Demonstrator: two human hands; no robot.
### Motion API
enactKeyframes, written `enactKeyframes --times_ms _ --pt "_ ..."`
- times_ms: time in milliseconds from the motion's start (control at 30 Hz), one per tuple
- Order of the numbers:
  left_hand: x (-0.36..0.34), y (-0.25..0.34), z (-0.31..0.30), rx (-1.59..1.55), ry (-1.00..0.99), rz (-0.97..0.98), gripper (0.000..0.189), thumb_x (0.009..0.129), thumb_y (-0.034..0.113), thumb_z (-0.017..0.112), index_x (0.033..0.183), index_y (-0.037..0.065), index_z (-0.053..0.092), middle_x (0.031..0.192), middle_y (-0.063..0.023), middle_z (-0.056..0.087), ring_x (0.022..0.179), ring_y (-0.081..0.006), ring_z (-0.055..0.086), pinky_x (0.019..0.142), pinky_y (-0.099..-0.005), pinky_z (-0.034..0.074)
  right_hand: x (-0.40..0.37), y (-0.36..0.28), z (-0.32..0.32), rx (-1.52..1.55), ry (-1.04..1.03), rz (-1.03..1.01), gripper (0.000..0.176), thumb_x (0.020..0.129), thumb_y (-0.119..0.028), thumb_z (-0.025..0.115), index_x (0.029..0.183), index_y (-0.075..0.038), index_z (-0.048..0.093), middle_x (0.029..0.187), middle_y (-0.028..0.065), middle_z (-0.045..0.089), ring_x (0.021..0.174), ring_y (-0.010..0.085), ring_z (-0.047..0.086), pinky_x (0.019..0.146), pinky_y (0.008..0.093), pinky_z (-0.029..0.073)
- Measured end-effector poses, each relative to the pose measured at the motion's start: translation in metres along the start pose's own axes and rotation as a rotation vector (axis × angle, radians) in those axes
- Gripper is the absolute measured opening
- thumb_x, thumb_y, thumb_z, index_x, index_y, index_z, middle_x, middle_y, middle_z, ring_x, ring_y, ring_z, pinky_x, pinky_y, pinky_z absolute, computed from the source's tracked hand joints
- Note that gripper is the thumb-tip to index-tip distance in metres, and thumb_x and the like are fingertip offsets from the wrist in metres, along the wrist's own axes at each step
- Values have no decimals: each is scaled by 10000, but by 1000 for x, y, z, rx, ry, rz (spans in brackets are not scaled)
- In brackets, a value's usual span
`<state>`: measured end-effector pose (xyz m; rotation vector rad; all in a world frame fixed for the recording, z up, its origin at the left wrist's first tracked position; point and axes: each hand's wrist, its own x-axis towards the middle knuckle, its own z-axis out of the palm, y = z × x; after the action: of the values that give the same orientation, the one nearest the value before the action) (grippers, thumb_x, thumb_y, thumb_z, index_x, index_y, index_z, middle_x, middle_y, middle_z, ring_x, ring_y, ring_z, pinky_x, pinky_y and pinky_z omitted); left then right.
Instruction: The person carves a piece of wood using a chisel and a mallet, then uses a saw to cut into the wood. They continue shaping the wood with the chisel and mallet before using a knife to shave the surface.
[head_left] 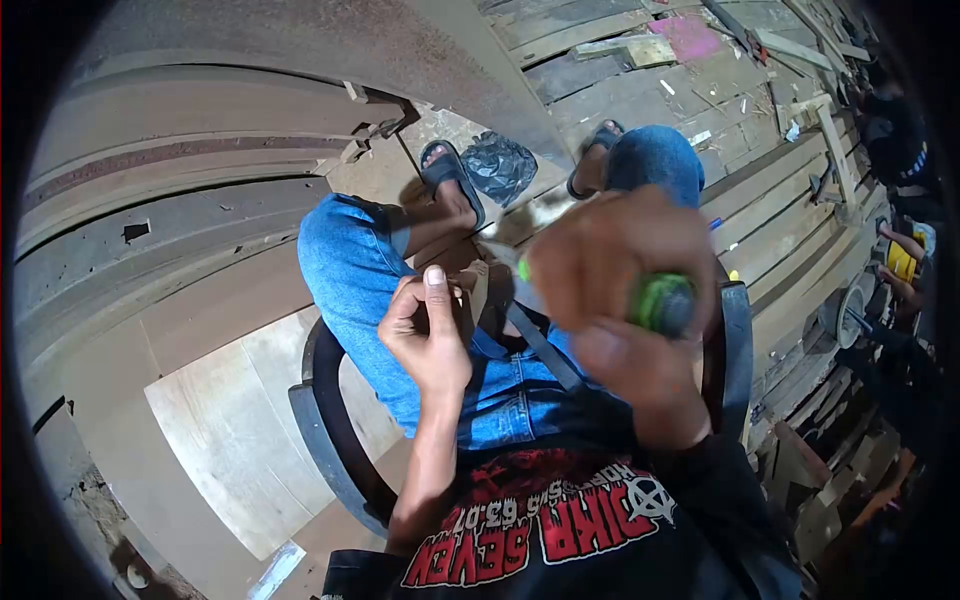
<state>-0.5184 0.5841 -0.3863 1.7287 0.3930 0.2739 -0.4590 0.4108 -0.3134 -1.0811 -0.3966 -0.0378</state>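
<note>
Fingers of the right hand [620, 250] wrap a green-and-black handle [664, 304], blurred, apparently for firm control. The left hand [430, 345] grips a small wooden piece [478, 292] above the lap, seemingly steadying it. Beyond lies a black plastic bag [500, 168].

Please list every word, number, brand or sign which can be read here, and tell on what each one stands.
"SEVEN": red letters, shirt front.
Red word beside it: too distorted to read surely.
"63.07": white, same shirt, perhaps incomplete; other white letters there unclear.
Circled "A" sign: white, same shirt.
Green-and-black object in the right hand: too blurred.
White marks on dark clothing, far right: too small.
</note>
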Motion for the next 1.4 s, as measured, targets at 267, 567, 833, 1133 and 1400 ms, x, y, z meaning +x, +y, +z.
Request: enactKeyframes --times_ms 267,567,833,1133,1400 --pt "-7 -2 1 24 -2 26 350 1013 87 656 687 -20 590 723 -37 598 689 -86 503 635 -265 389 -3 17 -7 38 50 21 370 830 -84 686 615 -81 384 560 26 441 489 123 414 478 288 311" --pt "-14 -3 4 3 -25 71 322 997 88 676 707 -35 607 747 -48 617 701 -96 512 640 -283 408 -10 64 2 -148 15 -16 292 729 -68 690 619 -59 419 576 27 464 504 125 436 524 293 356" --pt "-7 -3 -3 9 -11 46 350 1006 117 679 695 -25 608 739 -39 618 690 -91 512 631 -274 395 1 19 2 52 -36 20 303 821 -140 701 665 -97 445 585 11 491 486 99 431 462 277 315" --pt "-10 -14 -6 21 -16 14 358 1014 108 666 685 -14 597 729 -22 603 684 -76 496 631 -266 388 9 -4 1 117 -74 47 350 822 -114 748 627 -55 462 591 9 475 518 109 440 484 286 331" --pt "-10 -6 -1 -12 -108 46 238 962 79 659 749 -21 623 791 -16 622 738 -78 522 681 -256 426 -12 55 -3 -27 -76 44 277 761 -70 669 622 -70 429 563 12 449 488 112 441 478 283 321"
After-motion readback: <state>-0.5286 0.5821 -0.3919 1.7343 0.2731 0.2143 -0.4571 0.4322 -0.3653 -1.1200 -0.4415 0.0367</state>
